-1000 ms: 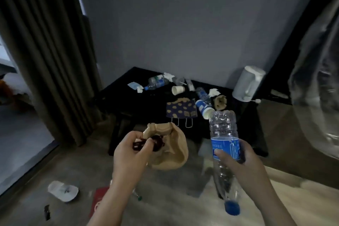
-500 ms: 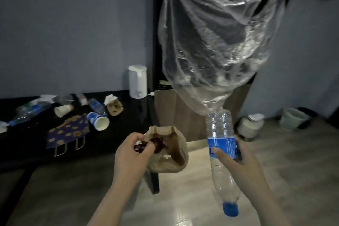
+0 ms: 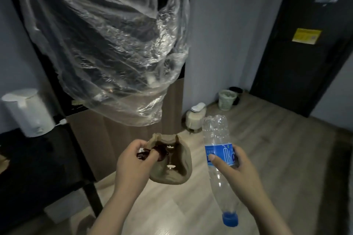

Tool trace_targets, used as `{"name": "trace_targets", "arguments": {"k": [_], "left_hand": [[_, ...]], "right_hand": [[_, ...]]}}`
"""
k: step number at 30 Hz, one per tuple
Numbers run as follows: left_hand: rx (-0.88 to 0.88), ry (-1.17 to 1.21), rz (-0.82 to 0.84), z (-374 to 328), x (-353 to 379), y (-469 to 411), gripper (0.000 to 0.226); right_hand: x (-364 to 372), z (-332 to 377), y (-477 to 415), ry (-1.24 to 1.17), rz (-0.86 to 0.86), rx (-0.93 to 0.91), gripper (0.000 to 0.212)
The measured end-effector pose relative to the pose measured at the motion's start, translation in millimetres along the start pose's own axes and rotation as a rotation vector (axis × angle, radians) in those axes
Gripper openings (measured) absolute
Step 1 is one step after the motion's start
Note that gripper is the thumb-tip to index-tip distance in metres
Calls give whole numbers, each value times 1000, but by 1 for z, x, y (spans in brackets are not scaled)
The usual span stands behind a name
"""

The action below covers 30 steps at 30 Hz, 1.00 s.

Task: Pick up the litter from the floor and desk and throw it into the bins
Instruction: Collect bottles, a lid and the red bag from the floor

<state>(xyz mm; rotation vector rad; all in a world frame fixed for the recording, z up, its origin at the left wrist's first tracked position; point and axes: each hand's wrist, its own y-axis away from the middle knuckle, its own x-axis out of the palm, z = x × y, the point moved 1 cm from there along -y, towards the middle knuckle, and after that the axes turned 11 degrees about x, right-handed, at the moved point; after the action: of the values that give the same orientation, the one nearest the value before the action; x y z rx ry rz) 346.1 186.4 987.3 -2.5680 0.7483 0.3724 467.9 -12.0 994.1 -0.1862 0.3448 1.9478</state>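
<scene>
Wooden floor (image 3: 267, 149); view has swung right, litter on the desk (image 3: 38, 158) now out of sight.
Up close, left hand (image 3: 131, 166) pinches wrapper (image 3: 160, 151) and bag (image 3: 172, 171); right hand (image 3: 236, 173) grips bottle (image 3: 216, 135), cap down. Beyond, kettle (image 3: 28, 112) left, plastic (image 3: 107, 44) hanging ahead, bins (image 3: 226, 99) far by wall.

Clear ribbed plastic bottle (image 3: 216, 150) glossy; crumpled brown paper cup holder (image 3: 172, 166) matt; large transparent plastic bag (image 3: 107, 44) wrinkled, shiny; pale wood-plank floor (image 3: 277, 158) smooth.

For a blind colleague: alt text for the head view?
Left hand grips crumpled brown paper and a dark wrapper; right hand grips an empty water bottle, blue cap down. A pale bin stands by the far wall.
</scene>
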Motion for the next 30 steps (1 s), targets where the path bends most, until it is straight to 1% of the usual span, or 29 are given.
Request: {"name": "trace_targets", "arguments": {"k": [3,8,11,14,19,25,30], "left_hand": [[29,28,43,3,26,-36,10],[39,119,156,12,55,-105,9],[62,104,210,20,68,-150,9],[81,105,237,35,87,-189,12],[57,116,308,59,126,-228,11],[53,92,352,65,206,-286,11],[79,79,399,45,295,-340,12]], "right_hand": [[-1,2,-27,-12,-90,14,27],[10,18,-74,-8,-200,49,35],[19,32,-106,-9,-254,49,35],[31,34,-138,-7,-295,62,31],[38,28,-192,15,-311,118,36],[14,15,-282,-13,-337,161,48],[-36,16,-372,-69,-349,156,39]]}}
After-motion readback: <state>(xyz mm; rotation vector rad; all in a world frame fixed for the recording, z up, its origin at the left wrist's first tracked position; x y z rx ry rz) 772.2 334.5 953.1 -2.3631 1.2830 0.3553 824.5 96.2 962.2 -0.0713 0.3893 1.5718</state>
